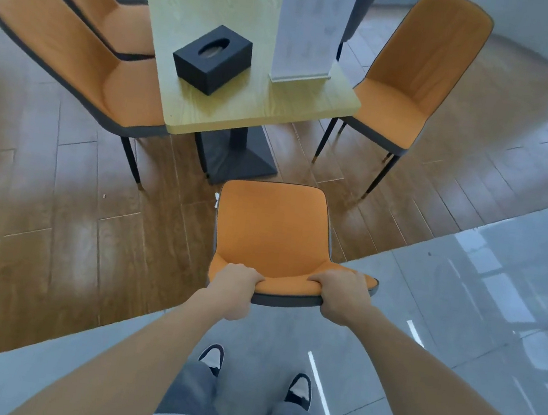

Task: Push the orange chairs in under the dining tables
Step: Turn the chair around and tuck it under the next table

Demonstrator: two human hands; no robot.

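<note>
Soft, even daylight fills the room, with no hard shadows under my arms. The grey tiles [482,301] on my right throw back pale window glare in streaks and patches. The wood floor [40,213] shines dully. Straight lines bow near the edges, and the far left chair [62,40] is smeared and soft.

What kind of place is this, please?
Probably a café or canteen dining area: matching orange chairs around a pedestal table, and a black tissue box beside an upright menu stand.
</note>
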